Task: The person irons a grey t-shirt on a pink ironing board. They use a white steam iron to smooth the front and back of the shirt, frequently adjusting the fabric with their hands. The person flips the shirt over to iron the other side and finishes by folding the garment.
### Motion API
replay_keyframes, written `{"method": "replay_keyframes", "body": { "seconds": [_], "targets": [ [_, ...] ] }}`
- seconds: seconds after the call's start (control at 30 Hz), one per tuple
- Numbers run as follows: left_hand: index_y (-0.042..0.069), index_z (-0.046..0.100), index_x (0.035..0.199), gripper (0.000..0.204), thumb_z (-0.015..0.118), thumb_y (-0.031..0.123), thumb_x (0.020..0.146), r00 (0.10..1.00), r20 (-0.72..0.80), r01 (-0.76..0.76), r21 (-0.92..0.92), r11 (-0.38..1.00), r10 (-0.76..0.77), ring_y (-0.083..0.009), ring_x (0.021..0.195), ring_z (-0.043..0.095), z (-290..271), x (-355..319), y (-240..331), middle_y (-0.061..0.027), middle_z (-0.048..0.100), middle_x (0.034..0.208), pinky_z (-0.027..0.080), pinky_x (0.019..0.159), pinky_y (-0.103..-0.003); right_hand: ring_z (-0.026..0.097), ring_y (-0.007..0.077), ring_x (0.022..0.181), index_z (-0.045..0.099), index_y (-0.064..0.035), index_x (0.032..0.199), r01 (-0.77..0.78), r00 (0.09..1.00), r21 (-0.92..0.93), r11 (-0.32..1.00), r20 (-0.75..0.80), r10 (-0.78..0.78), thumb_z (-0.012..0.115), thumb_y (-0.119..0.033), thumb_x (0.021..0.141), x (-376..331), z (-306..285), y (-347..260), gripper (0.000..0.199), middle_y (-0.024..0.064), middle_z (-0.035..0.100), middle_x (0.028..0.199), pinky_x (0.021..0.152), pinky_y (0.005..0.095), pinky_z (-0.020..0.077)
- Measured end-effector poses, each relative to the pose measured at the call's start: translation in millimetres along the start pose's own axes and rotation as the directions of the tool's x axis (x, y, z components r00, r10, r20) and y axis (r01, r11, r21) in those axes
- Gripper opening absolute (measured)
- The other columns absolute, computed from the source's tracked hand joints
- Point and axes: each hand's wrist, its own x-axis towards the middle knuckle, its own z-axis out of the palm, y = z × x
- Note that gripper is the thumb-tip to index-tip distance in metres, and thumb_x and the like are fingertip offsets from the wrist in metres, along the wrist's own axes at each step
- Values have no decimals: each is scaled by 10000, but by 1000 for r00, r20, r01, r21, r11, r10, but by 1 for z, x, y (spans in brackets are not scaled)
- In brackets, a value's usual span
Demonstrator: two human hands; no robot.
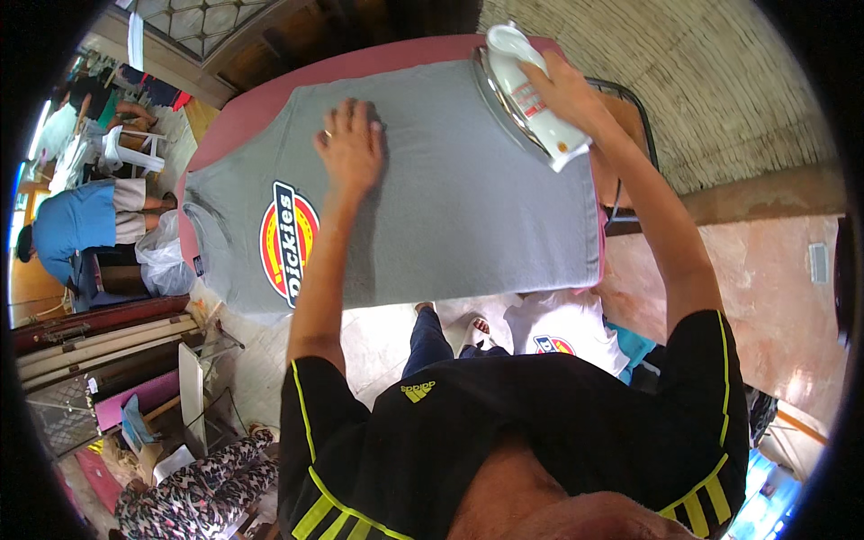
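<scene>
A grey T-shirt [432, 189] with a red, yellow and black printed emblem lies spread over a maroon ironing board [256, 112]. My right hand [558, 90] is closed round the handle of a white clothes iron [531, 103]. The iron is at the shirt's far right edge, its shiny soleplate rim showing on the left side. Whether the soleplate touches the cloth all along, I cannot tell. My left hand [351, 148] lies flat on the shirt above the emblem, fingers spread and holding nothing.
A white shirt [576, 328] with a similar emblem hangs or lies below the board's near right edge. A black metal frame [634, 108] stands beyond the right end. At left, a person in blue [81, 225] bends near a plastic bag [164, 256]. Someone in patterned trousers [202, 495] is at lower left.
</scene>
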Motion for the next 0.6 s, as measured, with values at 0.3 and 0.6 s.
{"method": "replay_keyframes", "body": {
  "seconds": [0.3,0.6],
  "targets": [
    [75,654,1167,288,602,254,947,966,110,-222,-103,970,233,-318,1090,598,-61,178,-219,-93,649,1169,452,925,-496,654,383,761,591,-32,1045,450,890,-14,893,87,-448,539,-418,991,46,-12,-62,394,224,657,827,690,467,485],
    [15,702,1011,324,690,318,899,992,128,41,-426,904,15,-323,812,663,-43,185,-230,-190,696,888,511,730,-395,661,347,724,604,-21,1043,669,734,86,738,85,-674,564,-380,990,138,35,-143,365,214,673,833,644,431,497]
  ]
}}
